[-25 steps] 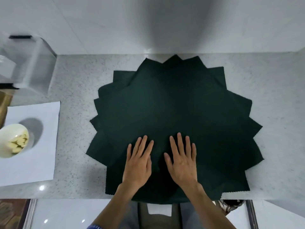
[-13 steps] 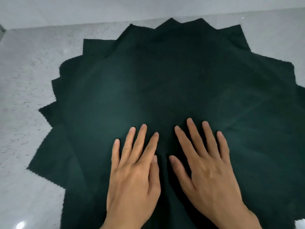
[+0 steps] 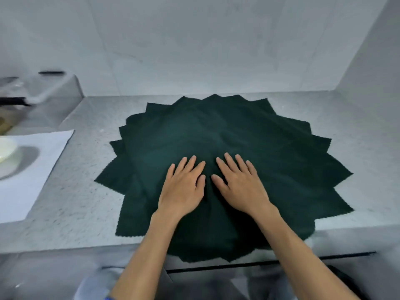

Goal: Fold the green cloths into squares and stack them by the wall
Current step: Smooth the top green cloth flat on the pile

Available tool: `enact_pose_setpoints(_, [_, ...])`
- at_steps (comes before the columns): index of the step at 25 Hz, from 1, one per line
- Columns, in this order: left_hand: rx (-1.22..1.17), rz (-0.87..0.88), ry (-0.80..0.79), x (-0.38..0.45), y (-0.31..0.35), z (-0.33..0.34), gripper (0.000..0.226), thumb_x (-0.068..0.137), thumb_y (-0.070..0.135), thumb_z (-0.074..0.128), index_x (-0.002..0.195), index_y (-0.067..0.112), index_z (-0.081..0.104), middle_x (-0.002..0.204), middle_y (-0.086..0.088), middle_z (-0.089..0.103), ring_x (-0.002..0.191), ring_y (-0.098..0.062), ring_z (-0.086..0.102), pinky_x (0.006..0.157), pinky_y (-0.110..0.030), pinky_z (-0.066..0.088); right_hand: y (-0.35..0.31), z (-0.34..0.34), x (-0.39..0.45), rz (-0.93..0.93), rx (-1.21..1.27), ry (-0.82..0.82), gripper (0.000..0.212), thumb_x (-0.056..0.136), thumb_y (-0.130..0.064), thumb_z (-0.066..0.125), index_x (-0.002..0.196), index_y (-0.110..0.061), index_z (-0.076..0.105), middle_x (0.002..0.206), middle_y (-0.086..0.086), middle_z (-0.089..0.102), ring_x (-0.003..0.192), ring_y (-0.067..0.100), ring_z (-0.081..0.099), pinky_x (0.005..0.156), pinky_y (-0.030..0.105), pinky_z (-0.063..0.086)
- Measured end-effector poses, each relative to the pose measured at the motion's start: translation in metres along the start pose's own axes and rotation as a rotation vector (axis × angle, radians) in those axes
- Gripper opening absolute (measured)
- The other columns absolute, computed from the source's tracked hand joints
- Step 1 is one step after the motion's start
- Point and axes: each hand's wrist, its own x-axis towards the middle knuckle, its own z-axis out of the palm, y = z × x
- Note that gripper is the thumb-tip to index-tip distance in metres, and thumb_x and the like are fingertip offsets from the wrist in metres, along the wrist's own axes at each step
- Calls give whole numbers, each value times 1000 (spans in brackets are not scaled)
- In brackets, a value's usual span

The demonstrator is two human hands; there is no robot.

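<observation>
Several dark green cloths (image 3: 227, 135) lie spread flat in a fanned pile on the speckled grey counter (image 3: 71, 200), their corners sticking out all round like a star. The pile's near edge hangs over the counter's front. My left hand (image 3: 184, 187) and my right hand (image 3: 240, 182) rest palm down, side by side, on the top cloth near its front middle. Fingers of both hands are spread and flat, gripping nothing. The white wall (image 3: 194, 50) rises just behind the pile.
A white sheet of paper (image 3: 28, 169) lies at the left with a pale bowl (image 3: 5, 149) on it. A clear plastic container (image 3: 43, 89) stands in the back left corner. Another white wall (image 3: 372, 50) closes the right side.
The view has pulled back and tilted up, so the wall and counter edge show again. Both hands stay flat on the top cloth in the same spot.
</observation>
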Motion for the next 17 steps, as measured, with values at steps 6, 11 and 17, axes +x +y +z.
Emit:
enact_pose_setpoints(6, [-204,300,-278,-46,-48,-37,72,83,61,59,148,43,34,161,23,12,145,11,-4,123,-31,-5,39,-21,-16,-428,78,-220,76,87,-74,18,154,-39,10,162,-18,-1,147,0,-11,122,32,-6])
enact_pose_setpoints(11, [14,404,-362,-80,-64,-43,96,74,49,75,151,48,18,161,23,-5,145,5,-18,118,-28,-15,61,-12,-29,-518,161,-141,70,84,-81,24,146,-51,26,160,-22,13,149,3,0,122,31,-3])
enact_pose_setpoints(17, [-191,349,-239,-81,-62,-36,67,76,55,61,141,46,45,161,19,18,149,2,1,123,-37,-2,64,-7,-26,-496,264,-36,65,86,-73,37,143,-43,42,156,-19,28,148,4,13,122,32,7])
